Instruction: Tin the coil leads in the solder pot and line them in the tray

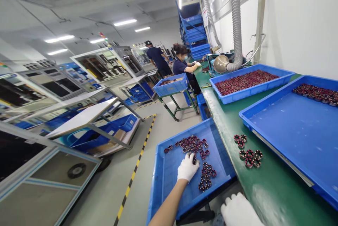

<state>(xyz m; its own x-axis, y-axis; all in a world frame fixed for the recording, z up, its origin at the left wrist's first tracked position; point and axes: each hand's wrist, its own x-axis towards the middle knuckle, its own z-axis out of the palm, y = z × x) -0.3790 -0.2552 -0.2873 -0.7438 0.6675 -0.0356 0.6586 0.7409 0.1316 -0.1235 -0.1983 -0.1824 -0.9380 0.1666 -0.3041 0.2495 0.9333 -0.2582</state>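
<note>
My left hand [188,168], in a white glove, reaches into a blue tray [165,173] beside the bench. Its fingers are closed around a small stator ring [194,159], dark with red and copper windings, partly hidden by the glove. Beyond the hand lies a cluster of similar stator rings [191,144]; another group [207,175] is just right of it. At the bottom edge my right hand [239,210], also gloved, is by the bench's near edge. Its fingertips show slightly apart, with nothing visible in them; the rest is cut off.
On the green bench [274,187] lie several loose stator rings [249,155]. A large blue tray [295,127] and a fuller tray [237,95] stand there, below a grey duct hose [236,18]. A seated co-worker [182,65] works farther along. Left is a taped floor line [137,164].
</note>
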